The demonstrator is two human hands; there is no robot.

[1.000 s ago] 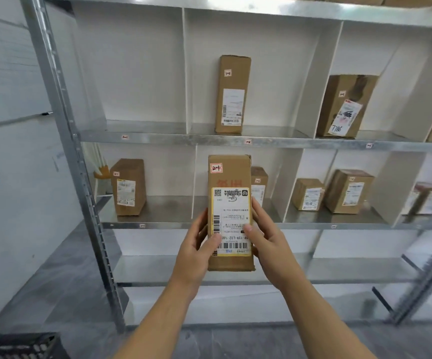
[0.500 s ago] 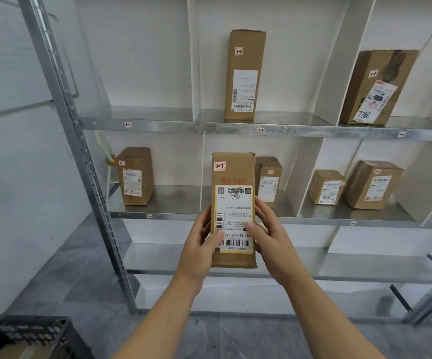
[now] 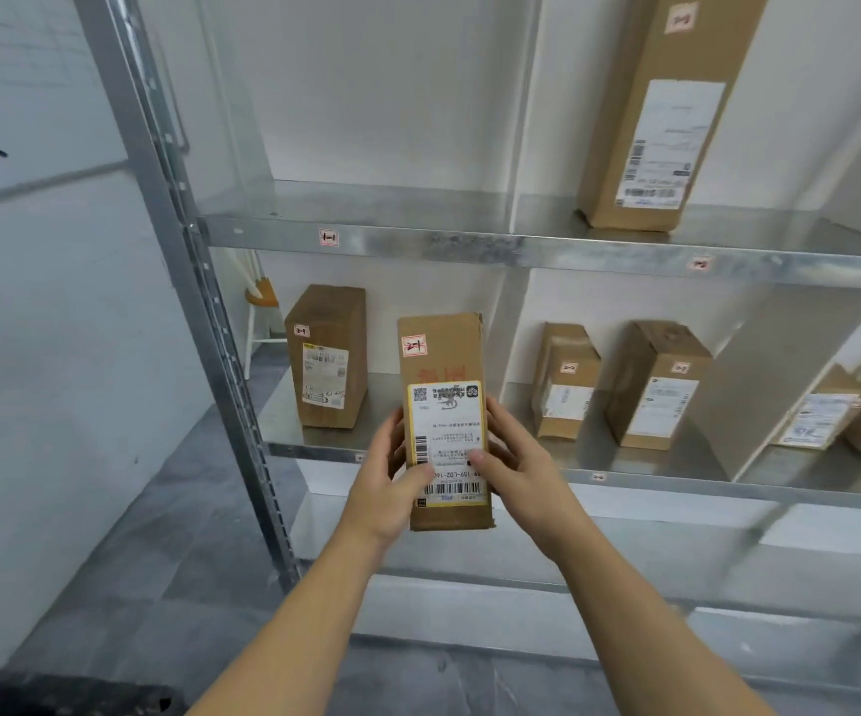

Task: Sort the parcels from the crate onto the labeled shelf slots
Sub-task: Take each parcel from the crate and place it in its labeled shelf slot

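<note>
The parcel [image 3: 444, 421] is in the air, upright, in front of the middle shelf [image 3: 676, 483]. It lines up with the gap between a brown box [image 3: 327, 356] standing in the left slot and the white divider [image 3: 513, 328]. The left hand [image 3: 392, 488] and the right hand [image 3: 516, 472] grip its long sides low down. Both thumbs lie across the printed label and the fingers curl round behind.

The main risk is the wrong slot. The red tag [image 3: 414, 345] on the parcel seems to read 2-1, like the tag on the brown box. But the writing is rough, and the slot sticker on the shelf edge is mostly hidden behind the left hand, so that reading is not certain. The upper shelf [image 3: 470, 245] carries a 1-1 sticker [image 3: 329, 237] just above. Beyond the divider stand two smaller boxes [image 3: 565, 379] that belong to the next slot. A lift too high or a drift to the right would put the parcel in the wrong slot.

The second risk is a knock or a fall. The parcel is tall and held near its bottom, so it could tip forward as the thumbs let go. The gap looks fairly narrow: a corner may catch the divider or shove the brown box. Brought in too low, its base would strike the shelf edge.
</note>
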